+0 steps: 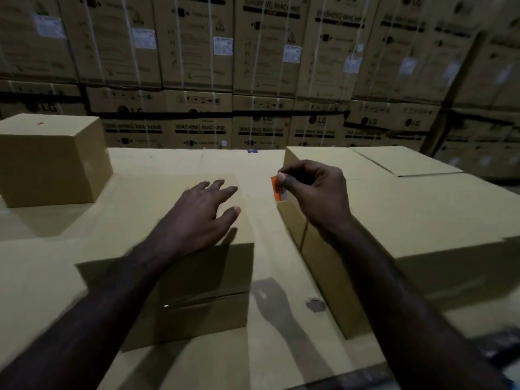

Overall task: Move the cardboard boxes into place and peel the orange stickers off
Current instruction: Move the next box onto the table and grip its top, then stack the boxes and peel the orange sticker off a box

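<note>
Pinching the orange sticker [277, 190] between thumb and fingertips, my right hand [315, 192] held it at the near top corner of the right cardboard box [422, 220]. My left hand [197, 218] hovered spread over the centre box [180, 277]. A third box [50, 161] sat by the cardboard platform's [270, 277] far left edge; stacked washing-machine cartons [253, 66] stood behind.

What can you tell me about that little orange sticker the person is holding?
The orange sticker is a small, thin rectangle, bright orange with a paler, whitish patch at its lower end. It hangs roughly upright, pinched at its top between the thumb and fingertips of the right hand. It sits at the near top corner of the right cardboard box; whether its lower end still sticks to the box cannot be told. The picture is too blurred to show any print.
</note>
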The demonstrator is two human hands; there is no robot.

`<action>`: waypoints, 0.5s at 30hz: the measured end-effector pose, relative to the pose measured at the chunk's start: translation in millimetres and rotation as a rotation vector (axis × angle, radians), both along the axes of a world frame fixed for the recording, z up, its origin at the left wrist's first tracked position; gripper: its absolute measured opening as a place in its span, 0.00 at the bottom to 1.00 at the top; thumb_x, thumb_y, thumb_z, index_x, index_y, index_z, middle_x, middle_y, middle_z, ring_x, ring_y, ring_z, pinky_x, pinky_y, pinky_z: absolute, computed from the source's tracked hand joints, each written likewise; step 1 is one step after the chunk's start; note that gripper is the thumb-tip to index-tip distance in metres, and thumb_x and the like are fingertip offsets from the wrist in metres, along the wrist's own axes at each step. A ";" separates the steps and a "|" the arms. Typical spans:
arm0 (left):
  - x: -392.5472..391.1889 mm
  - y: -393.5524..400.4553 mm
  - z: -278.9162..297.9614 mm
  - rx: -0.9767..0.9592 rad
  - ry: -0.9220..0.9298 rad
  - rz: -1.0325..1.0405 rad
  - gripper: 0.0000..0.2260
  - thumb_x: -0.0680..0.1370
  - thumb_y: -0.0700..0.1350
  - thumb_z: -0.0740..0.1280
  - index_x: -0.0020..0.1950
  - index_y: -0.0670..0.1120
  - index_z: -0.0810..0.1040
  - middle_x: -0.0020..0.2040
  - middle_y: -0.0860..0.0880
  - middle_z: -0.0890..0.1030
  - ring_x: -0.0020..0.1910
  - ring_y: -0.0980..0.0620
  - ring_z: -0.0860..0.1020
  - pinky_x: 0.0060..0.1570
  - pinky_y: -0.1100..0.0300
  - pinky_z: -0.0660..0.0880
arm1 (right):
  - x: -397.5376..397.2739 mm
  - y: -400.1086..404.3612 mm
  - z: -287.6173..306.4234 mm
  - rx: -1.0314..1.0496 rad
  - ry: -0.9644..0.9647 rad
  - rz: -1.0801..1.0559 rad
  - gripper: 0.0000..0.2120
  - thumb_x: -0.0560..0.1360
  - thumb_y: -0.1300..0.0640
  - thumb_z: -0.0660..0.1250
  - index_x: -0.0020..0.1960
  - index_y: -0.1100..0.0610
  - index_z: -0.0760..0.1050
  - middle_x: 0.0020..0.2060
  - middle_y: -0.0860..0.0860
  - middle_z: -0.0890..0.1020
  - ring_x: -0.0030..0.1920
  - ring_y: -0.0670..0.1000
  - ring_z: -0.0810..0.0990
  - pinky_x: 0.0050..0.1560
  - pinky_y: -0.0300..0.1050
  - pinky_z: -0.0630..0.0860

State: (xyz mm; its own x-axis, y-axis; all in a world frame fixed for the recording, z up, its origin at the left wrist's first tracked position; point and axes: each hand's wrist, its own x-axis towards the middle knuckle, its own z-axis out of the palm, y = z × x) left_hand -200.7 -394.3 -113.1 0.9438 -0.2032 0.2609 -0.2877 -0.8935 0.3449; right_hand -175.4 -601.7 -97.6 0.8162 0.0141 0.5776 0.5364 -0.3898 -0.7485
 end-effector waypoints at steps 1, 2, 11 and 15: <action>-0.2 -14.3 2.1 -0.015 -0.020 -0.030 0.24 0.81 0.54 0.58 0.76 0.53 0.61 0.78 0.49 0.58 0.76 0.47 0.55 0.72 0.51 0.54 | -6.3 -12.2 2.4 -0.019 -0.036 -0.045 0.06 0.74 0.62 0.72 0.51 0.57 0.82 0.44 0.49 0.85 0.45 0.44 0.83 0.49 0.39 0.80; 0.4 -28.4 2.9 -0.028 -0.036 -0.063 0.24 0.81 0.54 0.59 0.76 0.53 0.62 0.77 0.49 0.59 0.76 0.47 0.55 0.72 0.52 0.54 | -12.8 -24.7 3.8 -0.038 -0.066 -0.088 0.07 0.74 0.62 0.72 0.52 0.58 0.82 0.44 0.50 0.85 0.45 0.43 0.83 0.48 0.37 0.80; -3.6 -154.5 5.1 -0.065 -0.199 -0.431 0.27 0.80 0.54 0.60 0.77 0.51 0.58 0.78 0.48 0.56 0.77 0.47 0.53 0.73 0.45 0.56 | -82.6 -147.5 1.0 -0.091 -0.107 -0.550 0.09 0.73 0.61 0.73 0.53 0.55 0.83 0.44 0.47 0.85 0.46 0.41 0.83 0.49 0.37 0.80; -15.7 -204.0 4.6 -0.035 -0.233 -0.598 0.28 0.80 0.55 0.58 0.78 0.50 0.55 0.79 0.47 0.53 0.77 0.47 0.51 0.74 0.45 0.54 | -124.8 -191.7 -2.4 -0.119 -0.092 -0.735 0.07 0.73 0.62 0.72 0.50 0.54 0.84 0.42 0.46 0.84 0.44 0.39 0.82 0.46 0.29 0.75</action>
